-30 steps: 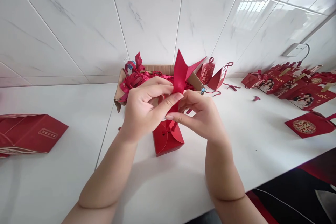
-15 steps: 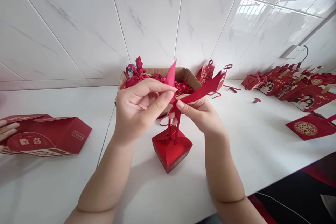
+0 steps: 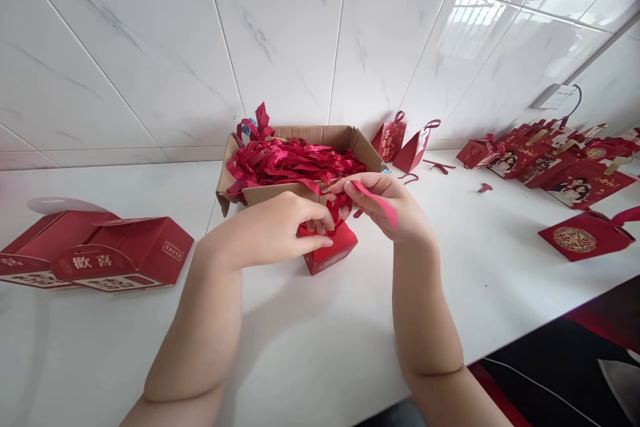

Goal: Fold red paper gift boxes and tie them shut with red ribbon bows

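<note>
A small red gift box stands on the table below my hands, with a red ribbon rising from its top. My right hand pinches the ribbon between thumb and forefinger, and a loose end hangs down across the fingers. Bent at the wrist, my left hand has its fingers curled at the ribbon just above the box; its thumb points right, over the box lid. The ribbon's knot is partly hidden by the fingers.
Behind my hands, a cardboard box holds many red ribbons. Two larger red boxes lie at left. Two small red boxes stand by the wall. Several red boxes line the right side, with one nearer box.
My left hand has dropped from above the knot to beside the gift box, its wrist now bent. The box sits farther back. At the left, another person's hand has left the red boxes, which shifted right.
</note>
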Motion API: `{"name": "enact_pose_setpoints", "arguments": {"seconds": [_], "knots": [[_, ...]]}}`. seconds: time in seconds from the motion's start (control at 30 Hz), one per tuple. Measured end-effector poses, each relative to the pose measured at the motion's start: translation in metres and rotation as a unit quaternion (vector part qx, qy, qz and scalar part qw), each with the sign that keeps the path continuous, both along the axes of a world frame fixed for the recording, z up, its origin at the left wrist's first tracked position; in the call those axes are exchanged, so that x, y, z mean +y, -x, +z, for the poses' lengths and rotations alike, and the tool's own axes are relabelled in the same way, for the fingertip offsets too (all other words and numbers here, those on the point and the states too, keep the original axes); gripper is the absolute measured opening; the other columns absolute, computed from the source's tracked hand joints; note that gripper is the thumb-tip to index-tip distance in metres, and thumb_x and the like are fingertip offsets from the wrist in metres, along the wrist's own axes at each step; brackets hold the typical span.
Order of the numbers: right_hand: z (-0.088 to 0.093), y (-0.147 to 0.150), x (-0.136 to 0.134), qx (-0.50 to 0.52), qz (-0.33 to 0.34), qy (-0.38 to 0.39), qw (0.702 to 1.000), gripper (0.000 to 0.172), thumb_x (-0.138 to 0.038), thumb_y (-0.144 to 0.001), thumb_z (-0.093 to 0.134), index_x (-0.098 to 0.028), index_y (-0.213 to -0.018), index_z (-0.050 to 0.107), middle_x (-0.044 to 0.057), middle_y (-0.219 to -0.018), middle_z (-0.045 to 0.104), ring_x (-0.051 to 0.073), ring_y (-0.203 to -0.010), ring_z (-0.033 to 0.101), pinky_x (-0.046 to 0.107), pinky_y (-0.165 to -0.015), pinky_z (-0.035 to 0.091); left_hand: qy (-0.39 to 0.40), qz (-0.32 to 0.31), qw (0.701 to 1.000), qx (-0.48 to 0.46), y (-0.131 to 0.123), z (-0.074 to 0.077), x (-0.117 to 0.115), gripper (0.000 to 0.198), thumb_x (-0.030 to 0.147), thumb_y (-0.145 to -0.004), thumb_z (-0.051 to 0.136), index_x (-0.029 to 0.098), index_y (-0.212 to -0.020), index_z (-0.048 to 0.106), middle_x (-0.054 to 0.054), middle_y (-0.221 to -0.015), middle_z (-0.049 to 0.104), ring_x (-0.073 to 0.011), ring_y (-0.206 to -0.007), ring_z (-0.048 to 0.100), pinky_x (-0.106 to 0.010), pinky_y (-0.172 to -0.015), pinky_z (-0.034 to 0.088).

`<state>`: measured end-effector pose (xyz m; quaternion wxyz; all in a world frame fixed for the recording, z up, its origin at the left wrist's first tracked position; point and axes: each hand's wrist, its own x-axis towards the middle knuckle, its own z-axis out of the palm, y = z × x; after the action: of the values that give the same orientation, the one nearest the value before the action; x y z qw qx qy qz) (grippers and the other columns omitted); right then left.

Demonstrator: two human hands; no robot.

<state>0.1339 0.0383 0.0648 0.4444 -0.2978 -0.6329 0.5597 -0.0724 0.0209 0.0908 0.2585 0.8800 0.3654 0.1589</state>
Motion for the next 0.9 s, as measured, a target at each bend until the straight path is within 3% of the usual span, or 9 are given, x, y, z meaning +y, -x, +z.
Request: {"name": "enact_pose_setpoints", "arguments": {"seconds": [0.1, 0.2, 0.33, 0.5, 0.7, 0.9], "knots": [[0.003, -0.006, -0.004, -0.043, -0.031, -0.038, 0.998, 0.02, -0.033, -0.081, 0.068, -0.02, -0.095, 0.075, 0.004, -0.089, 0.073, 0.014, -0.076, 0.066, 0.029, -0.073, 0.058, -0.017, 0.022, 0.999, -0.016, -0.003, -0.005, 0.006, 0.018, 0.037, -0.085, 0.056, 0.024, -0.082, 0.069, 0.001, -0.077, 0.07, -0.0141, -0.061, 0.06, -0.026, -0.052, 0.042], [0.006, -0.011, -0.009, -0.086, -0.042, -0.103, 0.99, 0.015, -0.023, -0.081, 0.066, -0.022, -0.091, 0.076, 0.004, -0.092, 0.072, 0.016, -0.085, 0.067, 0.034, -0.08, 0.058, -0.049, 0.069, 0.995, -0.045, -0.008, -0.013, 0.013, 0.025, 0.043, -0.089, 0.051, 0.024, -0.097, 0.065, -0.002, -0.087, 0.07, -0.0173, -0.07, 0.062, -0.027, -0.055, 0.043], [0.007, -0.018, -0.014, -0.21, -0.135, -0.223, 0.942, 0.022, -0.01, -0.077, 0.062, -0.024, -0.088, 0.077, 0.004, -0.1, 0.07, 0.018, -0.093, 0.067, 0.037, -0.086, 0.056, -0.055, 0.071, 0.995, -0.036, -0.018, -0.021, 0.02, 0.038, 0.047, -0.088, 0.051, 0.026, -0.12, 0.055, -0.004, -0.109, 0.067, -0.0209, -0.086, 0.064, -0.029, -0.064, 0.046], [0.006, -0.023, -0.016, -0.237, -0.198, -0.302, 0.902, 0.028, -0.008, -0.079, 0.06, -0.025, -0.093, 0.076, 0.005, -0.106, 0.07, 0.02, -0.1, 0.066, 0.039, -0.087, 0.057, 0.016, 0.021, 0.999, -0.036, -0.021, -0.019, 0.018, 0.03, 0.05, -0.092, 0.042, 0.025, -0.098, 0.058, 0.002, -0.066, 0.061, -0.0146, -0.053, 0.053, -0.026, -0.047, 0.036], [0.005, -0.022, -0.014, -0.133, -0.131, -0.319, 0.929, 0.027, -0.011, -0.082, 0.063, -0.029, -0.098, 0.075, 0.004, -0.111, 0.069, 0.02, -0.104, 0.066, 0.038, -0.085, 0.059, 0.058, -0.031, 0.993, -0.099, -0.018, -0.014, 0.014, 0.033, 0.049, -0.095, 0.039, 0.022, -0.08, 0.052, 0.004, -0.059, 0.044, -0.0114, -0.05, 0.039, -0.025, -0.046, 0.03], [0.004, -0.022, -0.012, -0.09, -0.058, -0.321, 0.941, 0.026, -0.014, -0.083, 0.065, -0.03, -0.102, 0.074, 0.004, -0.119, 0.067, 0.021, -0.108, 0.065, 0.036, -0.091, 0.058, 0.109, 0.038, 0.979, -0.17, -0.024, -0.015, 0.013, 0.052, 0.057, -0.095, 0.028, 0.018, -0.062, 0.037, 0.003, -0.058, 0.03, -0.0093, -0.052, 0.029, -0.025, -0.048, 0.024]]}}
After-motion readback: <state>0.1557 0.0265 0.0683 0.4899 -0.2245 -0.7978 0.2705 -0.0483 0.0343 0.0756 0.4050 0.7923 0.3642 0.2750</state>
